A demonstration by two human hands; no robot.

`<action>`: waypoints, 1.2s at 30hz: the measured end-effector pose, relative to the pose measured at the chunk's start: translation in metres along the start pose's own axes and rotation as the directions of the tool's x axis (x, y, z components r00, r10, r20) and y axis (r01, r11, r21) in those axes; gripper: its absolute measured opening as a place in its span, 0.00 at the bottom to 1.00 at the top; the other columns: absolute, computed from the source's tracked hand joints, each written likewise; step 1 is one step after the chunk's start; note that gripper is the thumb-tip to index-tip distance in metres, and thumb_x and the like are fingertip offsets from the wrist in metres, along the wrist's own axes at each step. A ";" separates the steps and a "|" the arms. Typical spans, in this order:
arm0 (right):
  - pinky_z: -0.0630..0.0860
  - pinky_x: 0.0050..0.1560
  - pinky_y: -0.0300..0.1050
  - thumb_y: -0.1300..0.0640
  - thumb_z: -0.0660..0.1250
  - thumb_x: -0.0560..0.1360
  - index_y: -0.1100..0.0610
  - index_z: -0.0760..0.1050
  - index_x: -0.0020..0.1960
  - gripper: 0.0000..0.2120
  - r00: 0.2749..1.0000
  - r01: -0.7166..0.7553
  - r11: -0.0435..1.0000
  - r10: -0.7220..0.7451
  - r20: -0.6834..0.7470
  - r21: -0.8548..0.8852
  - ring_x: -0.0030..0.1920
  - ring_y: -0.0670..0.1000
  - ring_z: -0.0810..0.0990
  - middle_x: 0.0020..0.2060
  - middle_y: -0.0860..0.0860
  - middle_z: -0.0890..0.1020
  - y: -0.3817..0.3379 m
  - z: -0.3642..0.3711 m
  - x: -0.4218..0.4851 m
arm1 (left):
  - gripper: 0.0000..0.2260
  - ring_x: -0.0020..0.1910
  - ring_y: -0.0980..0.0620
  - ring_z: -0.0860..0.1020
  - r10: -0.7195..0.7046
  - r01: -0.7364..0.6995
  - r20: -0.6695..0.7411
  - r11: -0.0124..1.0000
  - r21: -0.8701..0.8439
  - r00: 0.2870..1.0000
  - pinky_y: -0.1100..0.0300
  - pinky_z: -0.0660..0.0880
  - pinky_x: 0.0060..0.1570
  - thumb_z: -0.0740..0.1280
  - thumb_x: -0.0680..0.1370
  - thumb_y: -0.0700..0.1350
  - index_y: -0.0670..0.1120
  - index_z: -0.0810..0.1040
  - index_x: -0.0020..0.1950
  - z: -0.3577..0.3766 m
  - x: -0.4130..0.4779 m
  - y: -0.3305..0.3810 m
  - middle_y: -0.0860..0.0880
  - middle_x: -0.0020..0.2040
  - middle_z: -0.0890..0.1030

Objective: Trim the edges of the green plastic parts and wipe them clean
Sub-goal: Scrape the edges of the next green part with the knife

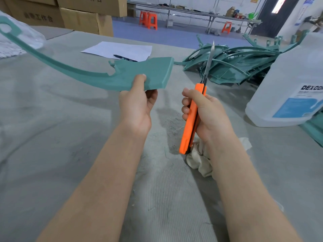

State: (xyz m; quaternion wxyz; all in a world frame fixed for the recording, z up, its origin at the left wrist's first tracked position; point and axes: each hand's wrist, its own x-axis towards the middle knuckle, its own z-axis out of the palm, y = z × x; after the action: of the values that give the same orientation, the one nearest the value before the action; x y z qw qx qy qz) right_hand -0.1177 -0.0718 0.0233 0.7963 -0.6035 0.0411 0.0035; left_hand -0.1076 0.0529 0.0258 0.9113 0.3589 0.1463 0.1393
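- The long curved green part (97, 76) sweeps from far left toward the middle, raised above the grey table (52, 137).
- My left hand (138, 103) pinches its broad end, thumb on top, fingers curled underneath.
- My right hand (204, 112) is wrapped around the orange utility knife (191, 117), blade up and clear of the part.
- A crumpled cloth (199, 159) lies under my right wrist.
- A pile of green parts (236, 65) sits further back on the right.
- A big clear jug (288, 84) stands at the far right.
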 end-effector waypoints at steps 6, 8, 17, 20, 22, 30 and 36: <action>0.68 0.23 0.35 0.62 0.66 0.77 0.58 0.73 0.45 0.03 0.999 -0.024 0.998 0.022 -0.023 -0.063 0.20 0.44 0.69 0.30 0.50 0.84 0.001 -0.002 0.002 | 0.07 0.34 0.55 0.76 0.015 -0.015 -0.019 1.000 0.013 1.000 0.67 0.75 0.30 0.64 0.79 0.39 0.42 0.75 0.56 0.000 0.001 0.000 0.47 0.44 0.79; 0.67 0.21 0.35 0.55 0.68 0.77 0.57 0.73 0.40 0.10 0.998 -0.030 0.996 0.026 -0.051 -0.078 0.19 0.44 0.68 0.24 0.48 0.79 0.001 -0.003 0.002 | 0.07 0.34 0.55 0.76 0.016 -0.016 -0.019 1.000 0.013 1.000 0.67 0.75 0.30 0.64 0.79 0.39 0.43 0.75 0.56 0.000 0.001 -0.001 0.47 0.44 0.78; 0.67 0.23 0.35 0.63 0.65 0.75 0.56 0.72 0.46 0.04 0.998 0.021 0.984 -0.031 -0.056 -0.177 0.20 0.44 0.68 0.44 0.53 0.86 0.003 -0.004 0.002 | 0.07 0.34 0.55 0.77 0.012 -0.012 -0.013 1.000 0.022 1.000 0.67 0.74 0.30 0.64 0.78 0.39 0.42 0.75 0.56 0.000 0.001 -0.001 0.47 0.45 0.79; 0.69 0.24 0.36 0.63 0.67 0.76 0.53 0.72 0.48 0.06 0.998 0.006 0.983 -0.018 -0.065 -0.185 0.21 0.43 0.70 0.50 0.54 0.82 0.004 -0.004 0.003 | 0.07 0.34 0.55 0.76 0.013 -0.013 -0.011 1.000 0.024 1.000 0.67 0.74 0.30 0.64 0.79 0.39 0.42 0.75 0.56 0.000 0.002 -0.001 0.46 0.46 0.79; 0.70 0.24 0.35 0.60 0.69 0.76 0.53 0.74 0.49 0.05 0.999 0.004 0.983 -0.014 -0.052 -0.183 0.21 0.43 0.71 0.48 0.53 0.82 0.004 -0.004 0.003 | 0.08 0.34 0.55 0.76 0.015 -0.015 -0.009 1.000 0.021 1.000 0.67 0.74 0.30 0.64 0.79 0.39 0.42 0.75 0.57 0.000 0.002 -0.001 0.46 0.47 0.78; 0.68 0.24 0.36 0.52 0.69 0.77 0.59 0.75 0.50 0.10 0.996 0.057 0.991 -0.048 0.077 -0.121 0.22 0.44 0.69 0.36 0.49 0.85 0.004 0.001 0.000 | 0.09 0.42 0.51 0.76 0.074 -0.073 -0.002 0.995 0.075 0.997 0.66 0.75 0.32 0.64 0.79 0.40 0.42 0.75 0.59 0.000 0.000 -0.003 0.46 0.49 0.79; 0.67 0.23 0.35 0.59 0.66 0.78 0.57 0.76 0.48 0.02 0.992 0.061 0.998 -0.060 0.115 -0.011 0.21 0.44 0.69 0.30 0.50 0.82 0.003 0.007 -0.004 | 0.04 0.49 0.48 0.82 0.115 -0.171 0.217 0.950 0.260 0.969 0.62 0.79 0.41 0.63 0.81 0.44 0.48 0.76 0.54 0.002 -0.008 -0.010 0.46 0.54 0.83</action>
State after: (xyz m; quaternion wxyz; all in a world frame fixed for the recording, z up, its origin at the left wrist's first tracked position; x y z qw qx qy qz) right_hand -0.1210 -0.0645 0.0224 0.7925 -0.6093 -0.0230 0.0142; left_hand -0.1124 0.0413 0.0215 0.8497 0.5044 0.0459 0.1467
